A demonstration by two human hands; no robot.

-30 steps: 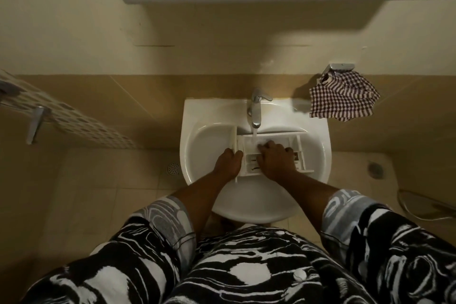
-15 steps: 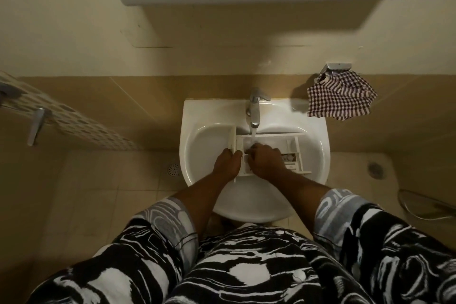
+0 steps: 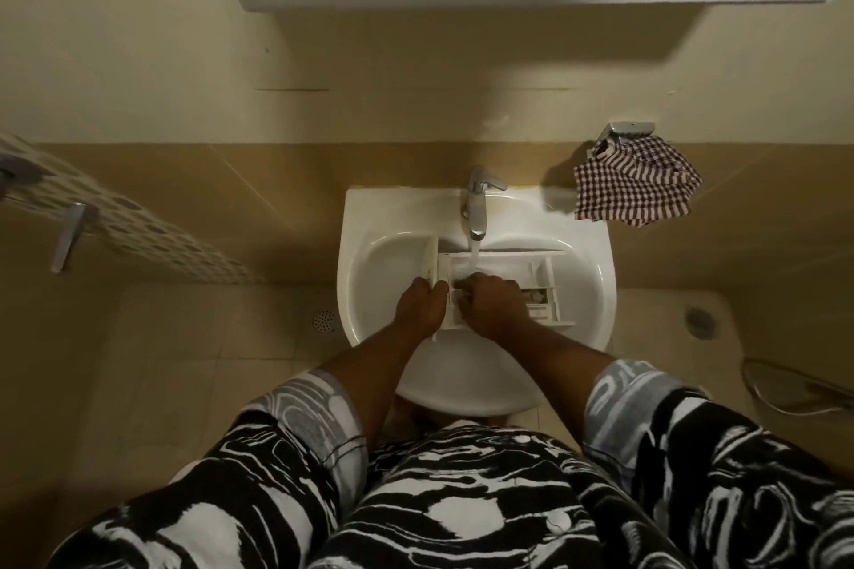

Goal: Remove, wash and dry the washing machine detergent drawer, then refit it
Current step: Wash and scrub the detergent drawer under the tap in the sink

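Under the tap (image 3: 476, 213), across the sink (image 3: 365, 291), detergent drawer (image 3: 503, 261) is being gripped at its 9 o'clock end by left hand (image 3: 418, 303), likely for steadying; right hand (image 3: 494, 303), fingers curled, grip unclear, is being rubbed inside

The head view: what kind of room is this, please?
Most likely a small bathroom: a white washbasin with a running tap, where the left hand holds a detergent drawer; a checked cloth on a wall holder; and a floor drain in the tiled floor.
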